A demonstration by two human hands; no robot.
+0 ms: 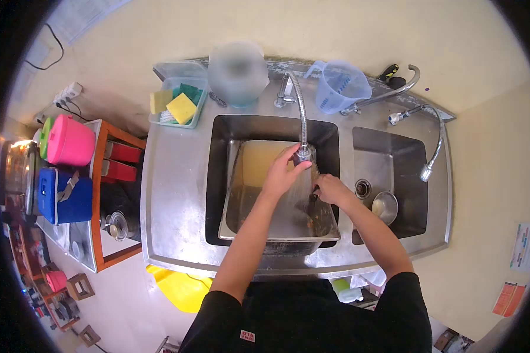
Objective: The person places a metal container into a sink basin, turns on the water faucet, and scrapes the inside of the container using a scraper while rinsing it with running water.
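My left hand (283,172) is closed round the spray head (302,155) of a flexible metal hose (302,112) over the left sink. Water appears to run down from the spray head. Beside it, my right hand (331,189) grips the dark handle of a utensil (314,195), whose far end is blurred. Below both hands a large metal tray (229,220) rests tilted in the left sink (215,170). A pale yellow rectangular item (258,163) lies in the tray's upper left part.
Behind the sink stand a sponge container (201,106), a round translucent vessel (238,73) and a measuring jug (342,88). The right sink (388,141) holds a metal bowl (388,207). A second spray hose (439,138) hangs there. A blue cooler (67,197) is far left.
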